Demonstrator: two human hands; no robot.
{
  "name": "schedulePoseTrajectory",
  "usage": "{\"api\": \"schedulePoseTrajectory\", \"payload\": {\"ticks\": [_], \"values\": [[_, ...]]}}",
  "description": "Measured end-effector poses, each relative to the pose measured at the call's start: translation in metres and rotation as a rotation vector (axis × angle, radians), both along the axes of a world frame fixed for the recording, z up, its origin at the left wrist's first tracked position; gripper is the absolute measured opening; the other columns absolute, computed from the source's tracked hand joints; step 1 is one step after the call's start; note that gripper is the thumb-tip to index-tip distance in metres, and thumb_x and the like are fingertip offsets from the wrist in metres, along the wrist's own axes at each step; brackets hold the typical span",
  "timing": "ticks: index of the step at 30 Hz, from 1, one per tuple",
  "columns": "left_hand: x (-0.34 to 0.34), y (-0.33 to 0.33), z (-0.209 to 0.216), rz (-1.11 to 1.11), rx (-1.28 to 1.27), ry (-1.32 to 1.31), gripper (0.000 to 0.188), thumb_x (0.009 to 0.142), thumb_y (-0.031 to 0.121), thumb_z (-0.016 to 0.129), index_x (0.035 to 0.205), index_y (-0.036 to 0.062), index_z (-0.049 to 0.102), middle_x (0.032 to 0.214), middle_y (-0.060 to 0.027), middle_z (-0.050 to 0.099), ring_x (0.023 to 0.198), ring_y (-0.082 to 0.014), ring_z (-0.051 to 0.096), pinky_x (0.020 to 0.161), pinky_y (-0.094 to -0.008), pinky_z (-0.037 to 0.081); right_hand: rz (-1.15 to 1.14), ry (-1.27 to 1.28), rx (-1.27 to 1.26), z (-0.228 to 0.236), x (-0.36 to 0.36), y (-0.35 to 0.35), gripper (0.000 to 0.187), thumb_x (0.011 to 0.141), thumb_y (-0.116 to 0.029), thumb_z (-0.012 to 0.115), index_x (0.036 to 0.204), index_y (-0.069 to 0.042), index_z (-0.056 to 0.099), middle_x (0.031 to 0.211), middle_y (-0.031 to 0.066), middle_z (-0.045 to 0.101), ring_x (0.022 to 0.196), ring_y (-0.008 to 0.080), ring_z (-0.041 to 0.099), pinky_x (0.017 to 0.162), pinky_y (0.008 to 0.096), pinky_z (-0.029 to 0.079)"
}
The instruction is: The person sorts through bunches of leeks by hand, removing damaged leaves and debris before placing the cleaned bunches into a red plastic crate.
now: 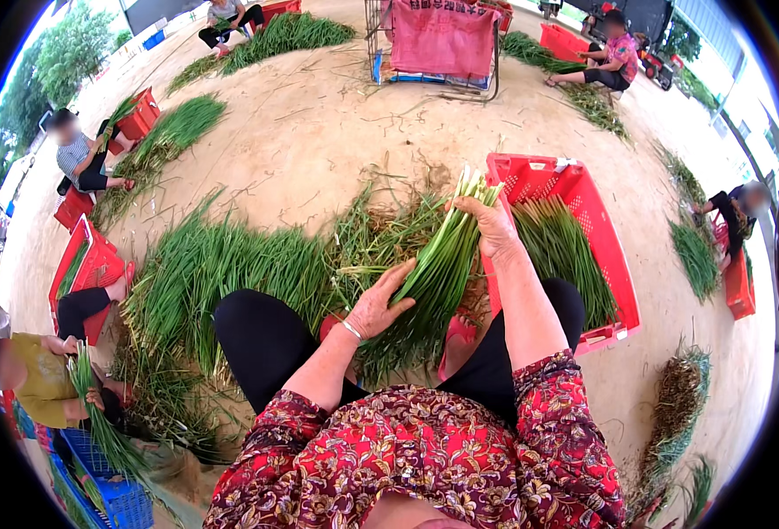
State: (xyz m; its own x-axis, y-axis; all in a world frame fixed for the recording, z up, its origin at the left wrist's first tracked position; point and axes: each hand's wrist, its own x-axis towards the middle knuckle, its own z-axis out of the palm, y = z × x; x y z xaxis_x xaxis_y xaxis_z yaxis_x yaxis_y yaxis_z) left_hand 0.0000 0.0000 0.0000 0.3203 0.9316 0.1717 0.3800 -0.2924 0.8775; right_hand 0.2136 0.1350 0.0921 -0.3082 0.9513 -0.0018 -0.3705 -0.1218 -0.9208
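Note:
A bunch of garlic chives (442, 242) slants in front of me, pale stem ends up and green leaves hanging down between my knees. Near the pale ends, my right hand (493, 227) is closed around the stems. My left hand (377, 304) lies against the lower left side of the bunch, thumb and fingers apart. Just right of the bunch stands a red plastic crate (597, 207) with more chives (561, 260) laid in it. A wide heap of loose chives (231, 278) covers the ground to the left of my knees.
Dry trimmings (389, 216) litter the ground ahead. A person in a yellow top (41, 379) holds chives at the lower left, beside a blue crate (125, 502). Other people sit around with red crates (140, 116) and chive piles. A metal-framed cart (438, 48) with a pink cloth stands at the back.

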Motion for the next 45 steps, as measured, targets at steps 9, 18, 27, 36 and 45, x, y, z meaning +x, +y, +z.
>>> {"api": "schedulePoseTrajectory", "payload": {"ticks": [9,18,27,36,45], "values": [[-0.036,0.021,0.056,-0.253,-0.402,-0.174,0.083,0.076,0.005,0.075,0.147,0.0118,0.033,0.142,-0.0092,0.044,0.114,-0.0204,0.056,0.097,-0.0358,0.046,0.053,-0.092,0.057,0.009,0.017,0.0,0.024,0.076,-0.005,0.071,0.099,-0.004,0.065,0.082,0.0062,0.068,0.073,0.0167,0.066,0.067,0.0315,0.055],[-0.003,0.049,0.097,0.084,-0.278,-0.486,0.045,0.092,0.017,0.063,0.133,0.0076,0.051,0.104,-0.0019,0.064,0.076,-0.0067,0.056,0.066,-0.0223,0.047,0.236,-0.064,0.047,0.01,0.005,-0.008,0.028,0.079,-0.001,0.07,0.105,-0.001,0.063,0.091,0.0087,0.07,0.078,0.0177,0.068,0.071,0.0302,0.056],[0.008,0.077,0.089,0.282,-0.122,-0.229,0.016,0.09,0.007,0.061,0.102,0.0029,0.071,0.073,0.0025,0.061,0.06,-0.0057,0.052,0.057,-0.0208,0.046,0.183,-0.106,0.165,0.019,0.018,-0.005,0.037,0.075,-0.006,0.075,0.11,-0.002,0.065,0.097,0.0062,0.069,0.083,0.0152,0.066,0.077,0.0297,0.055],[-0.055,0.032,0.008,0.286,-0.206,0.509,0.023,0.088,0.026,0.066,0.079,0.0053,0.072,0.057,-0.0035,0.06,0.05,-0.009,0.056,0.05,-0.0282,0.046,-0.401,0.178,0.047,0.042,0.116,0.029,0.027,0.074,-0.006,0.077,0.098,-0.002,0.063,0.088,0.0107,0.069,0.083,0.0202,0.067,0.074,0.0363,0.055],[-0.018,0.004,-0.086,-0.043,-0.525,0.36,0.052,0.075,0.024,0.075,0.122,0.0083,0.061,0.095,-0.0097,0.071,0.078,-0.0175,0.068,0.077,-0.0296,0.054,-0.739,0.409,0.024,0.031,0.158,0.052,0.038,0.083,-0.008,0.067,0.118,-0.003,0.055,0.106,0.0143,0.068,0.092,0.025,0.065,0.081,0.0393,0.055]]}}
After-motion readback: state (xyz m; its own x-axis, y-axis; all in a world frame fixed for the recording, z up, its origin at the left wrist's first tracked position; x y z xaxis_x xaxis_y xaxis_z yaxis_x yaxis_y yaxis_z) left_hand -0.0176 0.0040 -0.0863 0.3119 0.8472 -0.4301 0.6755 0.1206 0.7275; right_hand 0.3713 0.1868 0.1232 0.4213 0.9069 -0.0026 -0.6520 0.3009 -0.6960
